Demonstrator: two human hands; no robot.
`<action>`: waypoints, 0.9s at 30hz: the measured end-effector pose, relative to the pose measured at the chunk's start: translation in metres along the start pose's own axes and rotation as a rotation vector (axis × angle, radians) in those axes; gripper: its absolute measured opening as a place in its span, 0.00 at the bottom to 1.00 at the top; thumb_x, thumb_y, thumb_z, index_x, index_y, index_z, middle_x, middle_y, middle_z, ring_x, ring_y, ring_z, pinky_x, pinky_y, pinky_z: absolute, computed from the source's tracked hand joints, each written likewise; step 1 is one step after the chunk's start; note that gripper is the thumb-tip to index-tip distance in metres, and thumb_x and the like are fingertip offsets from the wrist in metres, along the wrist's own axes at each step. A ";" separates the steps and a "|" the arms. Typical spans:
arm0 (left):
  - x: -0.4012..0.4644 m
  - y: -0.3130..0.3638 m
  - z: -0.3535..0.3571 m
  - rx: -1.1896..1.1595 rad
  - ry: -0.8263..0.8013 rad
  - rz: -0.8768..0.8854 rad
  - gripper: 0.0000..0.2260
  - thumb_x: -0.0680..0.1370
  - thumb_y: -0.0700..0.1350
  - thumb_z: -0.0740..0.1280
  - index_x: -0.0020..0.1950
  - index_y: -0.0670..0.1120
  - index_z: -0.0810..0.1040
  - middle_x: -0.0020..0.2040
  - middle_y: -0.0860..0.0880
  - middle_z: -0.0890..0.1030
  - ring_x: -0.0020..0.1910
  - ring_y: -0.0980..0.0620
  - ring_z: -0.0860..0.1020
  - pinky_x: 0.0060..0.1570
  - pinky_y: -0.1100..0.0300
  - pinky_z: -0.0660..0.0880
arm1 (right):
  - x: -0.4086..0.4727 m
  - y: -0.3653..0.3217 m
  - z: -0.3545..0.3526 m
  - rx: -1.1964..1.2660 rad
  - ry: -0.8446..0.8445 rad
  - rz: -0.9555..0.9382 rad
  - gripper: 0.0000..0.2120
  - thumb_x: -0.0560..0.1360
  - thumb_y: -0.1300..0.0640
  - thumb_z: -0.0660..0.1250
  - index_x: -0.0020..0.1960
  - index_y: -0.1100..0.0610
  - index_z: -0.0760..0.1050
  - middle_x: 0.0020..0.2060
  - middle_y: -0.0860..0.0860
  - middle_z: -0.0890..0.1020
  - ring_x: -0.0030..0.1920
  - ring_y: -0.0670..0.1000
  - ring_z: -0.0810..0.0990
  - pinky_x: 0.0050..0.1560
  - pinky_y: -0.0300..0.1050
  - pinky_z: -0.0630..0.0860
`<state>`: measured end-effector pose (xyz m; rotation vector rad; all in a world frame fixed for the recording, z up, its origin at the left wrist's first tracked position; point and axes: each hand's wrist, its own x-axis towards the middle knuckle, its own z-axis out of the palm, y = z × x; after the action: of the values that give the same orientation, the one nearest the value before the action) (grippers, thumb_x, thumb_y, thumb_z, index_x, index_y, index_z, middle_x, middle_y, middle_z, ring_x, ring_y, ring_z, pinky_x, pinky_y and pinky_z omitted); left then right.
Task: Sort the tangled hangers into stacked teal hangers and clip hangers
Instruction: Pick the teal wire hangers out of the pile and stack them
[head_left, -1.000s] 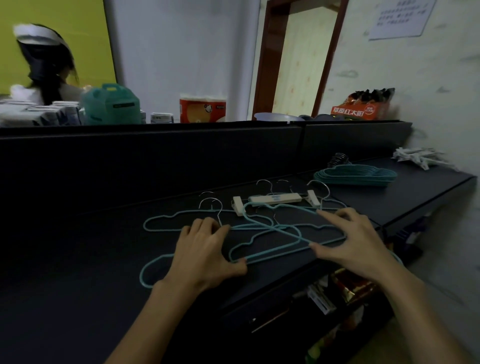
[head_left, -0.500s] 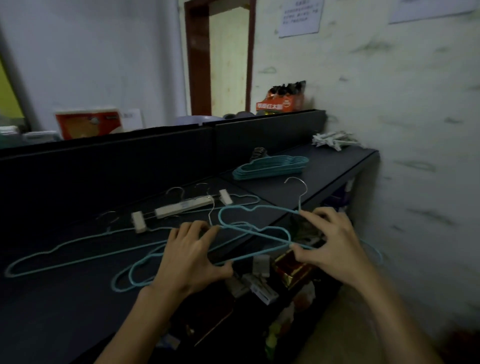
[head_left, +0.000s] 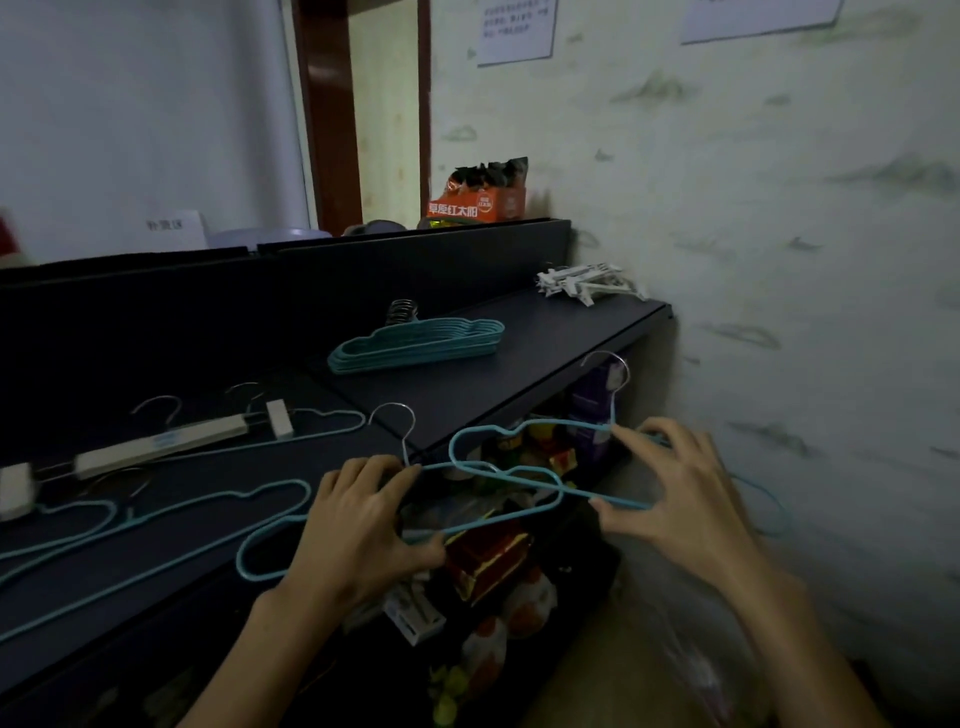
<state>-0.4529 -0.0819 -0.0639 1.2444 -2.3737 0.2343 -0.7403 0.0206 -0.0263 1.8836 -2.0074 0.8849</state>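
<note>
Left hand: my left hand grips one teal hanger near its neck, thumb curled under the lower wire, fingers over the top by the metal hook.
Right hand: my right hand pinches a second teal hanger, fingertips on the upper wire, thumb on the lower bar.
Held hangers: both are off the desk, out past its front edge, over the clutter on the shelf below. Their wire loops cross between my hands; I cannot tell whether they are hooked together or only overlapping.
Teal stack: stacked teal hangers lie flat on the right section of the desk, hooks toward the back panel, well apart from my hands.
Clip hangers, sorted: a pile of white clip hangers sits in the far right corner against the wall.
Clip hangers, unsorted: a beige clip hanger lies on the left section, end clips showing.
Loose teal hangers: more teal hangers lie flat at left, overlapping one another, one touching the clip hanger.
Background: an orange box stands behind the back panel.
</note>
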 end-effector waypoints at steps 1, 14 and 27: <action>0.004 0.001 0.003 -0.003 0.012 -0.003 0.33 0.64 0.67 0.61 0.59 0.47 0.79 0.52 0.50 0.78 0.51 0.45 0.76 0.47 0.52 0.73 | 0.005 0.003 0.003 -0.001 -0.002 -0.019 0.38 0.61 0.33 0.63 0.65 0.53 0.75 0.55 0.52 0.73 0.54 0.51 0.68 0.50 0.46 0.70; 0.110 -0.054 0.031 -0.008 0.032 -0.116 0.36 0.64 0.68 0.60 0.65 0.49 0.75 0.59 0.50 0.77 0.56 0.48 0.75 0.55 0.52 0.71 | 0.136 0.020 0.064 0.035 0.042 -0.169 0.36 0.63 0.34 0.64 0.66 0.52 0.73 0.56 0.49 0.72 0.56 0.51 0.68 0.57 0.60 0.72; 0.160 -0.127 0.052 0.133 0.039 -0.247 0.35 0.63 0.69 0.60 0.60 0.47 0.79 0.56 0.50 0.79 0.53 0.48 0.78 0.50 0.51 0.75 | 0.252 0.026 0.143 0.184 -0.021 -0.230 0.36 0.65 0.36 0.69 0.68 0.51 0.71 0.59 0.47 0.70 0.60 0.49 0.67 0.59 0.50 0.71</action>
<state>-0.4447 -0.2918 -0.0429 1.5645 -2.1745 0.3382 -0.7678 -0.2679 -0.0034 2.1767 -1.7259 1.0164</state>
